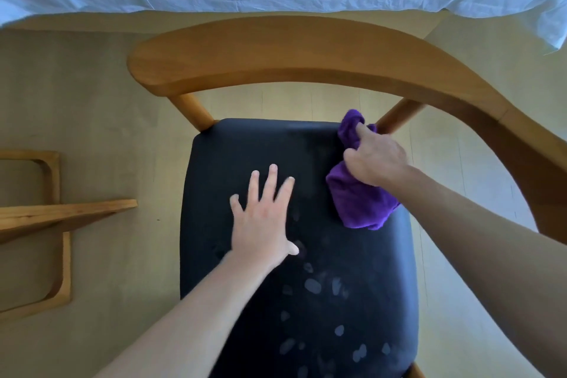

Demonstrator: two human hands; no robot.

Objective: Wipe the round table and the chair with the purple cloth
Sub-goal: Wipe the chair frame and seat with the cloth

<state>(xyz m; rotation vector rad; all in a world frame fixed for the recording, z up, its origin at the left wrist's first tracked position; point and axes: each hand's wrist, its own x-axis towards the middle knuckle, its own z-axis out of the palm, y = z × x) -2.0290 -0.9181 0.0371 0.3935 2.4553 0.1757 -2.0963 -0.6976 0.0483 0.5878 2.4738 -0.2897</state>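
Right hand (376, 159) grips bunched purple cloth (359, 202) at chair (300, 255) seat's far right corner to wipe there, while left hand (264, 218), fingers spread flat, likely steadies the seat.

Left hand (264, 221) lies flat, fingers spread; right hand (376, 158) is clenched.

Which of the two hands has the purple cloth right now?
The right hand grips the bunched purple cloth at the seat's far right corner. The left hand holds nothing; it lies flat, fingers spread, on the dark seat.
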